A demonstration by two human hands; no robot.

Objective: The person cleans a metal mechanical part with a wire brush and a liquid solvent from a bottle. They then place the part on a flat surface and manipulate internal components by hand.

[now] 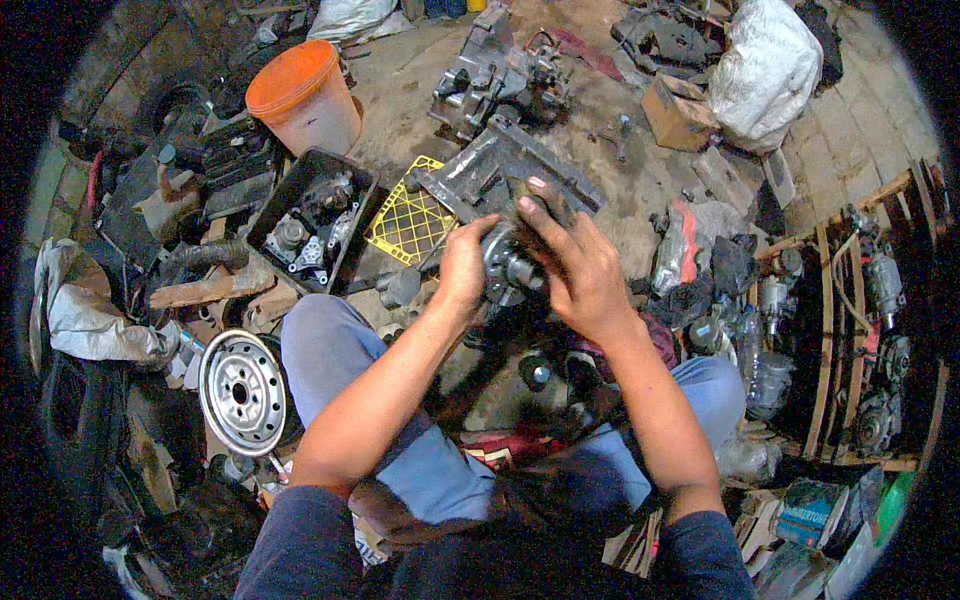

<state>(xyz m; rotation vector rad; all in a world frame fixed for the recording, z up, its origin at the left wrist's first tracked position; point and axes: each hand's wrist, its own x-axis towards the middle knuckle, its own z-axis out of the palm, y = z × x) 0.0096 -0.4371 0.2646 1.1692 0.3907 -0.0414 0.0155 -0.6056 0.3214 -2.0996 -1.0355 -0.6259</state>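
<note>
Between my two hands is a dark, greasy round metal machine part (510, 268) with a short stub facing me. My left hand (463, 265) is closed on its left side, with the thumb near the top. On the right side, my right hand (585, 270) holds it too, its fingers fairly straight and slanting over the far edge, the fingertips blackened. Just beyond lies a flat metal tray or plate (535, 150) with raised edges. Beneath my hands, between my knees, sit dark parts, including one with a round shiny end (538, 374); much there is shadowed.
A yellow plastic grid (412, 215) and a black bin (335, 180) of metal parts lie left of the plate. Farther back stand an orange-lidded bucket (300, 100) and a gearbox-like casting (500, 75). A wheel rim (242, 390) is by my left knee. Slatted wooden racking (825, 340) stands right.
</note>
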